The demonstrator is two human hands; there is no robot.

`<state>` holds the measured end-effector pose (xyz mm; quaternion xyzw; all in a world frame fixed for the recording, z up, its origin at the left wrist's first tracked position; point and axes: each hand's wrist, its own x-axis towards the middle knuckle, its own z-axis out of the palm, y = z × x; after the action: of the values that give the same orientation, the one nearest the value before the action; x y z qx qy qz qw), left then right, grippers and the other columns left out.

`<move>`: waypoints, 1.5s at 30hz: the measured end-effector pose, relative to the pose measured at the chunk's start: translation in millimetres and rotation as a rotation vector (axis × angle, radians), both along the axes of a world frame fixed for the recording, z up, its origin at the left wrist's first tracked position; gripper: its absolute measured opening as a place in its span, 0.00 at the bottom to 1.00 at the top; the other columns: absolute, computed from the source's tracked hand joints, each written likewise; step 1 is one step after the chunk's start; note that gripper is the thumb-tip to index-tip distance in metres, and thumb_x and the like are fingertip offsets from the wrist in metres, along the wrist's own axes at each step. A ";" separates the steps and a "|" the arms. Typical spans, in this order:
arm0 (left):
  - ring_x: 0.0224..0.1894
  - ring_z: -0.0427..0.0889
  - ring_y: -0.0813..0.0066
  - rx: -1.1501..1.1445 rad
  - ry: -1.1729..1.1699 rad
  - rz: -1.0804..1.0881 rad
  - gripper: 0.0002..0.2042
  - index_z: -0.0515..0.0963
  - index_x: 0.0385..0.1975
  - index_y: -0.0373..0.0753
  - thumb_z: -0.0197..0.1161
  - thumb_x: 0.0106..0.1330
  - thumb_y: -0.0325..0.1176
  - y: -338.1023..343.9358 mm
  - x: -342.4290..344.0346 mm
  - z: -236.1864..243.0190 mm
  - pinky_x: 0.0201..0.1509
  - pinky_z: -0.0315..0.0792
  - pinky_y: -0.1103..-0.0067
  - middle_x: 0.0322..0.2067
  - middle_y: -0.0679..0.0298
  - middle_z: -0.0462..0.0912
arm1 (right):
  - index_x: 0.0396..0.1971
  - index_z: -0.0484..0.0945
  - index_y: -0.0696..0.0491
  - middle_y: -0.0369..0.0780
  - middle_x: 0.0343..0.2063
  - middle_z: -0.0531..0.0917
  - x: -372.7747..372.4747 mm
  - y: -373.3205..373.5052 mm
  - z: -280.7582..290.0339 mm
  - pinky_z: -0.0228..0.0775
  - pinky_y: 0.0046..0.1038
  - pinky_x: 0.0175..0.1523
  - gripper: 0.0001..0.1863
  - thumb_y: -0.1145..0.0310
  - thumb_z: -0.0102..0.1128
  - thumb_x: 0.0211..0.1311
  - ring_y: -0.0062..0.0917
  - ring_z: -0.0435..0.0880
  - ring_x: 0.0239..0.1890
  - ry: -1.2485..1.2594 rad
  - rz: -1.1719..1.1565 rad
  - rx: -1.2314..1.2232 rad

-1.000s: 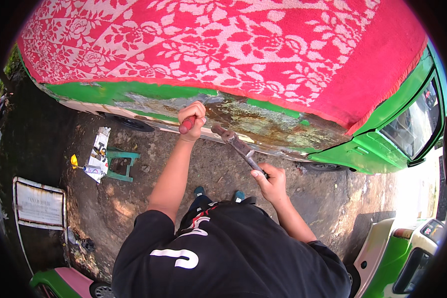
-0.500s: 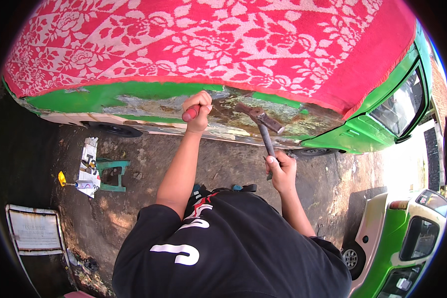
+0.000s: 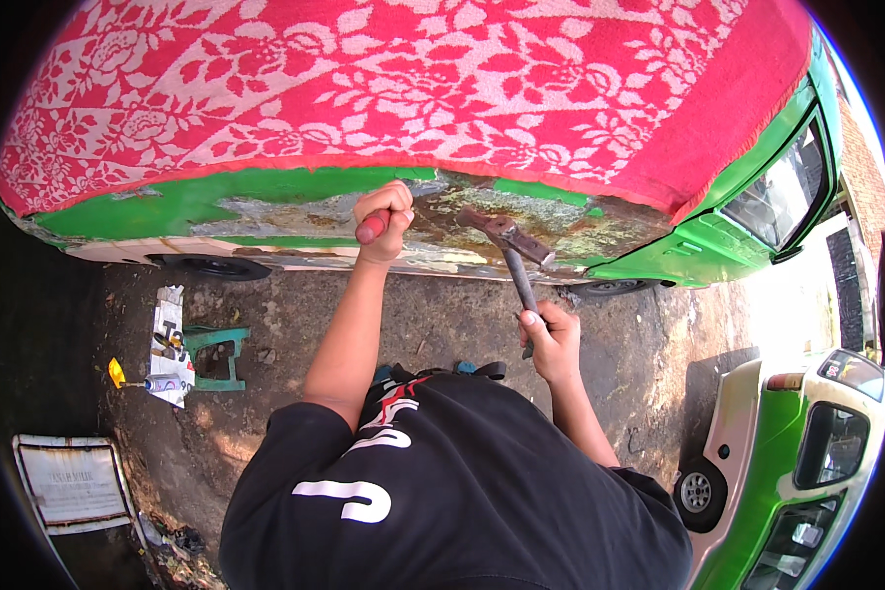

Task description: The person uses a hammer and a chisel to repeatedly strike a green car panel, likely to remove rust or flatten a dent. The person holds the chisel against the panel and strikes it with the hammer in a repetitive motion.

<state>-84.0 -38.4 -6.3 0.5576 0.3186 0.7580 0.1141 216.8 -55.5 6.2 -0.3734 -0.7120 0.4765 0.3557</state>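
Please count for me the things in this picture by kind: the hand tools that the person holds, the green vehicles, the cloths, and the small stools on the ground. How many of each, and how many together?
Hand tools: 2, a hammer in the right hand and a red-handled tool in the left hand
Green vehicles: 2
Cloths: 1, red with white flowers
Stools: 1, green
Total: 6

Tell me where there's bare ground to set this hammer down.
Bare dirt lies between the small green stool and your left forearm, and right of your right hand toward the second green vehicle. Left of the stool is cluttered with paper and cans.
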 end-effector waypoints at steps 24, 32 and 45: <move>0.19 0.61 0.72 -0.025 0.123 -0.058 0.14 0.58 0.13 0.35 0.60 0.47 0.23 9.0 -5.8 6.9 0.24 0.56 0.75 0.14 0.65 0.59 | 0.26 0.80 0.58 0.37 0.12 0.75 -4.0 10.2 2.2 0.66 0.25 0.24 0.15 0.61 0.66 0.60 0.20 0.76 0.16 -0.087 0.059 0.024; 0.19 0.62 0.72 -0.079 0.181 -0.049 0.16 0.58 0.12 0.37 0.60 0.49 0.18 14.1 -7.0 1.7 0.24 0.57 0.75 0.14 0.66 0.61 | 0.31 0.79 0.56 0.41 0.18 0.78 -19.2 4.9 54.6 0.67 0.32 0.26 0.11 0.63 0.64 0.59 0.35 0.78 0.19 0.036 0.367 0.626; 0.19 0.63 0.73 -0.001 0.036 -0.049 0.14 0.57 0.12 0.36 0.58 0.46 0.18 8.5 -8.5 -4.5 0.24 0.58 0.76 0.13 0.67 0.61 | 0.31 0.81 0.55 0.41 0.21 0.82 -8.1 1.7 39.7 0.72 0.33 0.30 0.12 0.61 0.65 0.59 0.36 0.82 0.22 -0.169 0.212 0.480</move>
<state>-92.6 -29.8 -10.8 0.5785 0.3070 0.7449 0.1272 208.7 -53.8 45.9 -0.2401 -0.8668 0.2958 0.3217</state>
